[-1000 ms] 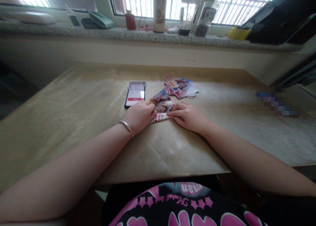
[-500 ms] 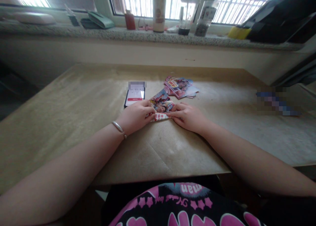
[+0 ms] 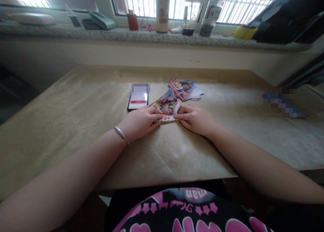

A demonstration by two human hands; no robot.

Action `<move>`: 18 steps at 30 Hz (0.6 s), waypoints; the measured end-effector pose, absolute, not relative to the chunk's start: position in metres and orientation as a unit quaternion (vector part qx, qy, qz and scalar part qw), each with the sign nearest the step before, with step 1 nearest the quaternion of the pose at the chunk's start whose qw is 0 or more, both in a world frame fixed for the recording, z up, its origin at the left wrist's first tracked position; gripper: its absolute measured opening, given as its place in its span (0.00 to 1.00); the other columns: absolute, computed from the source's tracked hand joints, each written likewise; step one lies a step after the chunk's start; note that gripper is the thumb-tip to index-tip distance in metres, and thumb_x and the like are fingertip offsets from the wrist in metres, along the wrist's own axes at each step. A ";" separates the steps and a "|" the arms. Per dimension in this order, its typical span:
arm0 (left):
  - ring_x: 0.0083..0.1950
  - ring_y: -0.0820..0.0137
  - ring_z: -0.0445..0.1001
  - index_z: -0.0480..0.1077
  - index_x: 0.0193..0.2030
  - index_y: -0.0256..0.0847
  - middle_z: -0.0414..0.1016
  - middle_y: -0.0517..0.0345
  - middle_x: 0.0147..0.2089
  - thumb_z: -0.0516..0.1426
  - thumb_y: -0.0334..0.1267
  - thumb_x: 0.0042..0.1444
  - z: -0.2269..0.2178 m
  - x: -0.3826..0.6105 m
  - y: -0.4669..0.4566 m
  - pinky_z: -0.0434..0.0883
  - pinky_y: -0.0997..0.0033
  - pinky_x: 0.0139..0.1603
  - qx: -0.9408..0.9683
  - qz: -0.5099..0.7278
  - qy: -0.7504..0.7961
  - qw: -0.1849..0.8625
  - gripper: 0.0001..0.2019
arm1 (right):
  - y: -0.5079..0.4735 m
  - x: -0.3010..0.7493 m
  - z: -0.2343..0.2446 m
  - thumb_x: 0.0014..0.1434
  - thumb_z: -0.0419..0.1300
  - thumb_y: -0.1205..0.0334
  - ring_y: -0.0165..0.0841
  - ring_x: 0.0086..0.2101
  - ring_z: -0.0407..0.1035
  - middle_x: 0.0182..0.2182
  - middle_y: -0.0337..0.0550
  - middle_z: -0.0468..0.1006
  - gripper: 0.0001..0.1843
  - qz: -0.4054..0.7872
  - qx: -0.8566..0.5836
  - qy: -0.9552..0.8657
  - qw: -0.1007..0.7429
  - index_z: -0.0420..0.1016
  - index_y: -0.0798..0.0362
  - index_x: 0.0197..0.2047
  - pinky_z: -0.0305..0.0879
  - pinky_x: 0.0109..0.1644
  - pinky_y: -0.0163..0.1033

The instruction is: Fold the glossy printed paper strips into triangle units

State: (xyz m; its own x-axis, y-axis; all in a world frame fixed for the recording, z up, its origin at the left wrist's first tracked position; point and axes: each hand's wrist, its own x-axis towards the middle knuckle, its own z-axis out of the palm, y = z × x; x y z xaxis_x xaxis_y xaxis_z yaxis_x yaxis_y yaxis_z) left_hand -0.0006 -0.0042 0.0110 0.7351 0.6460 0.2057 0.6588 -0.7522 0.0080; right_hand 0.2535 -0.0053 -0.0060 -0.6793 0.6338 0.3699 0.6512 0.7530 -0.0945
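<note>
A colourful printed paper flyer (image 3: 167, 103) lies on the table between my hands. Its near edge is folded up into a white strip with red print. My left hand (image 3: 143, 121) grips the left end of that fold, fingers pressed together on it. At the right end, my right hand (image 3: 196, 120) pinches the fold, index finger stretched along the paper. A smartphone (image 3: 138, 102) with a lit screen lies just beyond my left hand. Behind the flyer is a loose pile of similar printed papers (image 3: 186, 90).
The beige-covered table (image 3: 88, 100) reaches to the wall under a window. On the stone sill (image 3: 146, 37) stand a red bottle (image 3: 132, 21), a tall cylinder (image 3: 162, 12), a clear container (image 3: 209, 21) and a yellow object (image 3: 245, 32). A blurred bluish item (image 3: 286, 105) lies at the right.
Both hands have shifted slightly to the right along the fold, and the flyer's folded edge has turned a little. My left fingers now lie flatter on the paper.
</note>
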 end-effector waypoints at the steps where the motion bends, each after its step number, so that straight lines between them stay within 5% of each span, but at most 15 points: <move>1: 0.51 0.64 0.73 0.73 0.55 0.46 0.75 0.55 0.52 0.54 0.40 0.63 0.012 -0.001 -0.005 0.73 0.64 0.52 -0.932 -0.093 -0.350 0.032 0.15 | -0.005 0.254 -0.006 0.63 0.55 0.65 0.35 0.38 0.69 0.37 0.46 0.77 0.15 -0.019 -0.351 -0.916 0.191 0.81 0.49 0.48 0.66 0.44 0.40; 10: 0.49 0.63 0.74 0.74 0.54 0.46 0.75 0.53 0.51 0.55 0.42 0.62 0.021 -0.003 -0.008 0.74 0.64 0.48 -0.930 -0.059 -0.362 0.030 0.15 | -0.004 0.254 -0.008 0.62 0.55 0.67 0.36 0.40 0.69 0.38 0.46 0.78 0.17 -0.002 -0.345 -0.918 0.195 0.80 0.48 0.50 0.66 0.46 0.42; 18: 0.52 0.64 0.73 0.72 0.56 0.42 0.74 0.51 0.51 0.54 0.37 0.63 0.013 -0.001 -0.006 0.72 0.63 0.54 -0.939 -0.098 -0.331 0.006 0.16 | -0.006 0.260 -0.004 0.62 0.56 0.65 0.35 0.38 0.70 0.38 0.46 0.78 0.15 -0.003 -0.355 -0.917 0.182 0.81 0.49 0.47 0.66 0.44 0.40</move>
